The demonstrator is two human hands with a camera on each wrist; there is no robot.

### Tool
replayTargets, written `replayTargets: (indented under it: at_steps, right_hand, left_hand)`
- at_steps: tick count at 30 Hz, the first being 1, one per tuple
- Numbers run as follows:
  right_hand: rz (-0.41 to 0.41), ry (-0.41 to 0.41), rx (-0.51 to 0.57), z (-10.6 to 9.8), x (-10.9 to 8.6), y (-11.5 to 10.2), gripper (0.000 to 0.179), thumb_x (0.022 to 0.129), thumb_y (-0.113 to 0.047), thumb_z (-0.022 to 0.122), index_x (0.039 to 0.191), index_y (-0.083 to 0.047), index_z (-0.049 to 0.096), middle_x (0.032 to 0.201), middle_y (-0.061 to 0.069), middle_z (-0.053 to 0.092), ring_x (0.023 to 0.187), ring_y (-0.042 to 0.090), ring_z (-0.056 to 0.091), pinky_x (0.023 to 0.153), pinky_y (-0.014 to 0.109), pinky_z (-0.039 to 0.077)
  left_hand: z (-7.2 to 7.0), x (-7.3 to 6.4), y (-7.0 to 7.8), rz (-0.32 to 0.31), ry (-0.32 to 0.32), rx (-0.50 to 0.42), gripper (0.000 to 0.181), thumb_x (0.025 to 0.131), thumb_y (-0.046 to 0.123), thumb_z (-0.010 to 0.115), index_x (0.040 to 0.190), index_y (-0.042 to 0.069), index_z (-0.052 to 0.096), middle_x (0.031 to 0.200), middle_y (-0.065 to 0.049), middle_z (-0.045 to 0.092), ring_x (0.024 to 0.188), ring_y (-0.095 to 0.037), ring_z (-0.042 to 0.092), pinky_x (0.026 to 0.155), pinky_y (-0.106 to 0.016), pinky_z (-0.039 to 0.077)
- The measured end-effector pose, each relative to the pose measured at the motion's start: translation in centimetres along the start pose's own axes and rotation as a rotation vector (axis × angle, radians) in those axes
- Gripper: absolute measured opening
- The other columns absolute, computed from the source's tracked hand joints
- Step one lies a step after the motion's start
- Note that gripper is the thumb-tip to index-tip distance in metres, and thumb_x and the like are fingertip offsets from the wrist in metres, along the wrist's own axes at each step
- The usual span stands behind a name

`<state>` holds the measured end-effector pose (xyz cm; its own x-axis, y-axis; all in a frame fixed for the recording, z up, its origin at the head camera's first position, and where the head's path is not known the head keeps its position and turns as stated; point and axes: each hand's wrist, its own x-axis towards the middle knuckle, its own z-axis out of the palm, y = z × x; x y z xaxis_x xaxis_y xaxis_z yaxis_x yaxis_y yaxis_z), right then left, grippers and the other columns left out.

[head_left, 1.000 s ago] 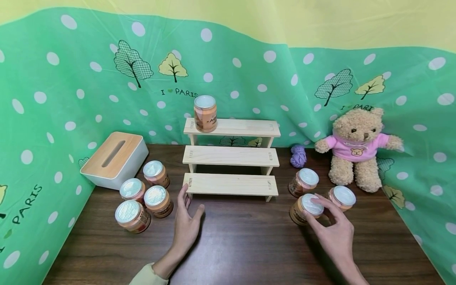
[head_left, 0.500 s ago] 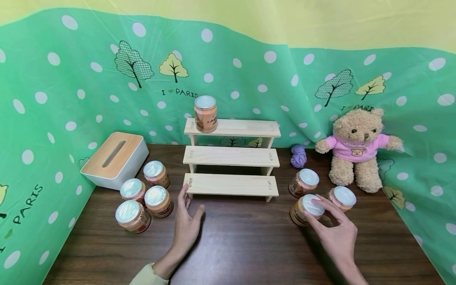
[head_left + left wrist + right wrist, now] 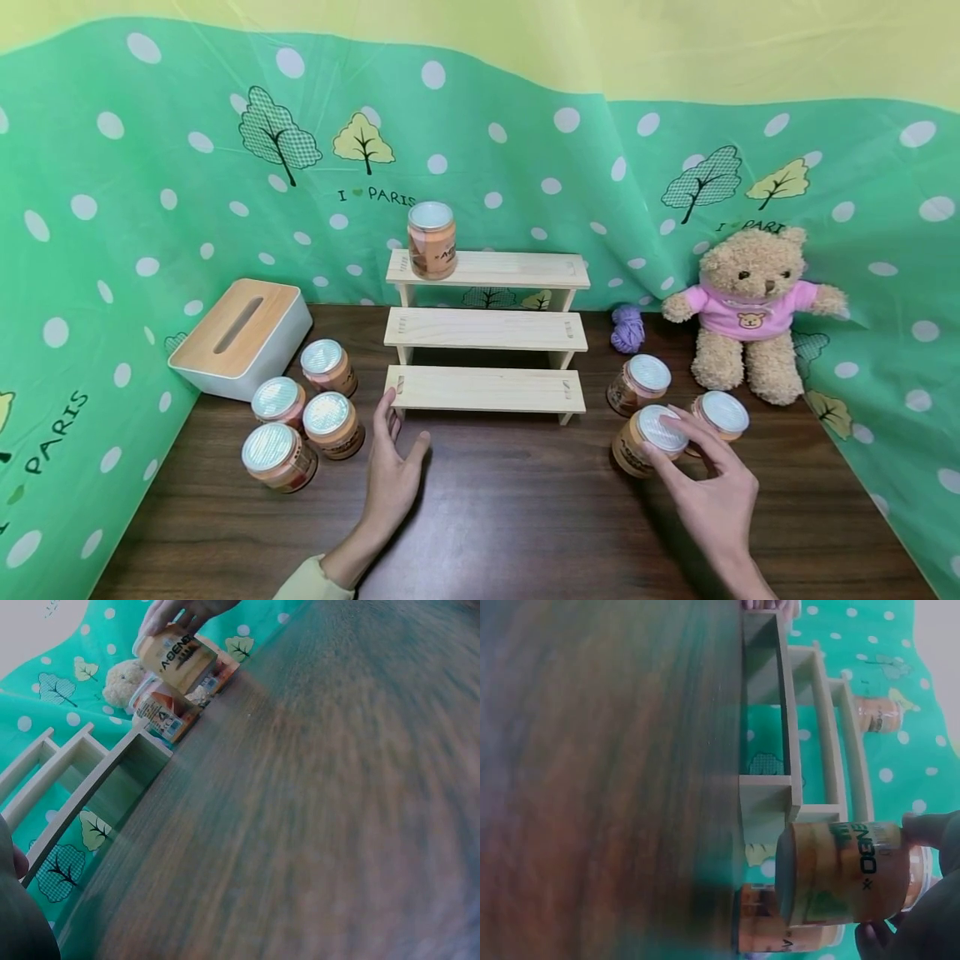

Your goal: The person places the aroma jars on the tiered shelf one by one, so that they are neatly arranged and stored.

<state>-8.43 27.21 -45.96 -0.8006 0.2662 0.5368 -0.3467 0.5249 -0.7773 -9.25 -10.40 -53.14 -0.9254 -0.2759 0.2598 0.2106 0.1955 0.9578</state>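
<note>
The right hand [image 3: 712,492] now lifts its pinched jar [image 3: 632,447] free of the bench [image 3: 517,533], the relaxed left hand [image 3: 393,471] at the three-tier rack [image 3: 487,389]'s front-left corner.

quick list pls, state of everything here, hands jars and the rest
held jar: closed, upright, lifted off the table
right hand: gripping the held jar near its top
left hand: relaxed, at the left end of the lowest step
top-step jar: closed, upright
four left jars: closed, upright
two other right jars: closed, upright
wooden rack: standing, bearing one jar
tissue box: covered, no tissue sticking out
teddy bear: upright
purple yarn: wound up
</note>
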Motion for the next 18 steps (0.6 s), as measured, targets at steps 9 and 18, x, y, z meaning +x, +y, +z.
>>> replayTargets:
  at_steps: [9, 18]
  right_hand:
    - [-0.015, 0.007, 0.068, 0.0, 0.2, -0.4, 0.048, 0.071, 0.028, 0.088, 0.116, 0.013, 0.079, 0.133, 0.004, 0.079, 0.131, 0.014, 0.069, 0.09, 0.009, 0.058]
    - [-0.042, 0.003, 0.143, 0.1, 0.5, -1.3, 0.049, 0.069, 0.033, 0.085, 0.115, 0.019, 0.076, 0.131, 0.011, 0.077, 0.121, 0.016, 0.072, 0.092, 0.013, 0.061]
  left_hand:
    - [0.0, 0.1, 0.5, -0.036, -0.014, -0.013, 0.083, 0.1, -0.001, 0.068, 0.173, 0.006, 0.029, 0.177, -0.026, 0.029, 0.157, -0.054, 0.036, 0.134, -0.062, 0.029]
    - [-0.1, 0.2, 0.5, -0.079, -0.031, -0.019, 0.082, 0.101, -0.004, 0.068, 0.173, 0.005, 0.027, 0.179, -0.024, 0.027, 0.161, -0.05, 0.033, 0.135, -0.061, 0.025]
